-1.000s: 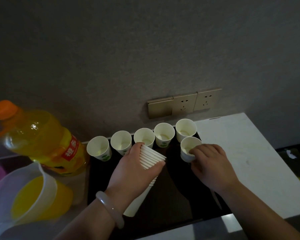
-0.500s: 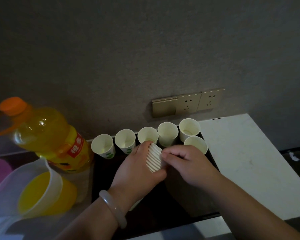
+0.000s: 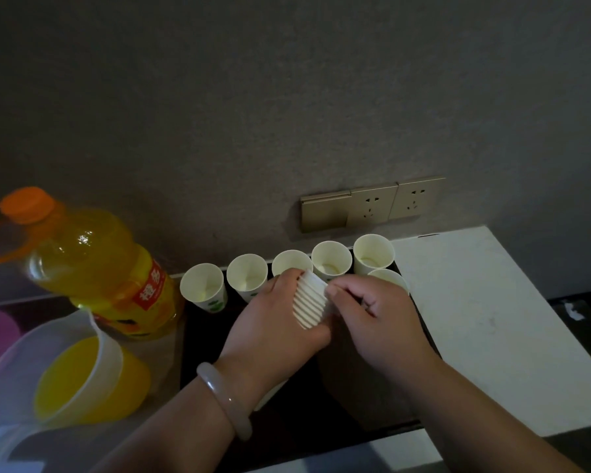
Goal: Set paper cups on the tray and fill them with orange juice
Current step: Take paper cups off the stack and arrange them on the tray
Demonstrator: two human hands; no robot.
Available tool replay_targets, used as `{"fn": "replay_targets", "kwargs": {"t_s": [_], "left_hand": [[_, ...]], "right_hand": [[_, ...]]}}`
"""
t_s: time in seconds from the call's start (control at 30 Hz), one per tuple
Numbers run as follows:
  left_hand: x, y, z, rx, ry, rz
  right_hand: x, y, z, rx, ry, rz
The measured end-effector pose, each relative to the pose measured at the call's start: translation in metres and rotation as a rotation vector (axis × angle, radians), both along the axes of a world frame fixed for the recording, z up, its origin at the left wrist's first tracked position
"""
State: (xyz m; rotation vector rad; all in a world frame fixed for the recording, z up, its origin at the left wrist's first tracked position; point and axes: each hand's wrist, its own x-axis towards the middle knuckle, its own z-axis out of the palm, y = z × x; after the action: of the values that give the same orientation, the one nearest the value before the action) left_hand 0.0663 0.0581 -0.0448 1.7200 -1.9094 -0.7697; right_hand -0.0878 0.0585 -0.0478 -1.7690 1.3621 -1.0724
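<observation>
Above the middle of the tray [image 3: 205, 339], the left hand [image 3: 273, 322] grips a stack [image 3: 309, 303] of nested paper cups, tilted with its rims toward the tray's far right corner. The right hand [image 3: 376, 319] meets it there, thumb and fingers pinching the stack's topmost rim. Along the tray's far edge five cups [image 3: 331, 259] stand upright in a row, mouths up. A sixth cup [image 3: 391, 278] stands just in front of the rightmost one, partly hidden by the right hand. Whether any holds juice I cannot tell.

Just left of the tray stands a bottle [image 3: 93, 264] of orange juice with an orange cap. Nearer than the bottle, a clear jug [image 3: 79, 380] holds more juice. A pale bracelet [image 3: 224, 401] circles the left wrist. Right of the tray lies a white counter [image 3: 492, 319]. Behind the tray, gold sockets [image 3: 372, 204] sit on the wall [image 3: 287, 97].
</observation>
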Motion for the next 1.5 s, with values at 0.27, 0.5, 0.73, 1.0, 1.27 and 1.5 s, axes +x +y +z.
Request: {"fn": "replay_targets", "kwargs": {"t_s": [0.27,0.5,0.73,1.0,1.27,1.5], "left_hand": [[0.032,0.014,-0.023,0.064,0.013,0.147],[0.035,0.008,-0.014,0.051,-0.004,0.154],[0.035,0.012,-0.022,0.085,0.015,0.142],[0.035,0.011,-0.021,0.1,0.016,0.135],[0.033,0.012,-0.02,0.095,0.023,0.127],[0.037,0.013,-0.02,0.117,0.003,0.139]], "right_hand": [[-0.039,-0.029,0.008,-0.314,0.335,-0.136],[-0.025,-0.012,-0.067,-0.381,0.884,0.135],[-0.033,-0.021,-0.076,-0.3,0.992,0.131],[-0.042,-0.026,-0.079,-0.291,1.018,0.129],[-0.041,-0.029,-0.086,-0.363,0.953,0.151],[-0.042,-0.027,-0.095,-0.405,0.898,0.133]]}}
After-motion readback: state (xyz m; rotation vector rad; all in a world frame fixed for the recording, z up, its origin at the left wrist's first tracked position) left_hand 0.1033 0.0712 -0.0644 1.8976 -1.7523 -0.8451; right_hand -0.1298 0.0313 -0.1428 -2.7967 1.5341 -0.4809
